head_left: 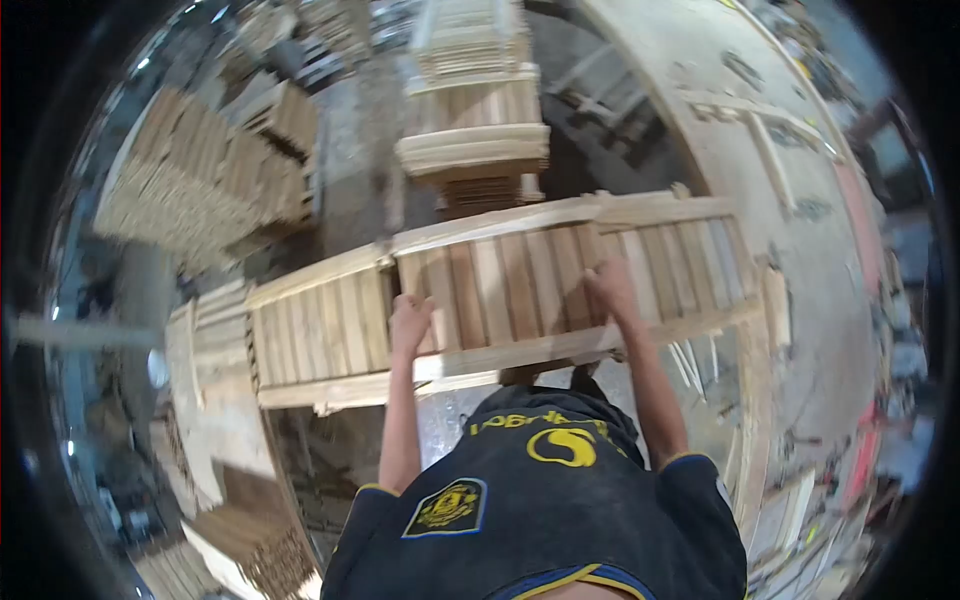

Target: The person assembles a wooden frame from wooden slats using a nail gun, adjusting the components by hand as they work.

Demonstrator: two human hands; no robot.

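In front of my body a long row of wooden slats [490,290] lies side by side between two wooden rails, the far rail [480,232] and the near rail [520,354]. My left hand [411,322] is closed at the left end of the middle group of slats, beside a narrow dark gap [391,290]. Closed as well, my right hand [612,287] presses at the right end of that same group. The fingertips of both hands are partly hidden. More slats [322,330] continue to the left, and further slats [680,265] to the right.
Stacked wooden pieces [475,110] stand beyond the far rail. A large pile of boards [200,180] is at the far left, another stack [255,540] at lower left. On the right is a long pale bench surface [820,290] with wood strips [770,160] on it.
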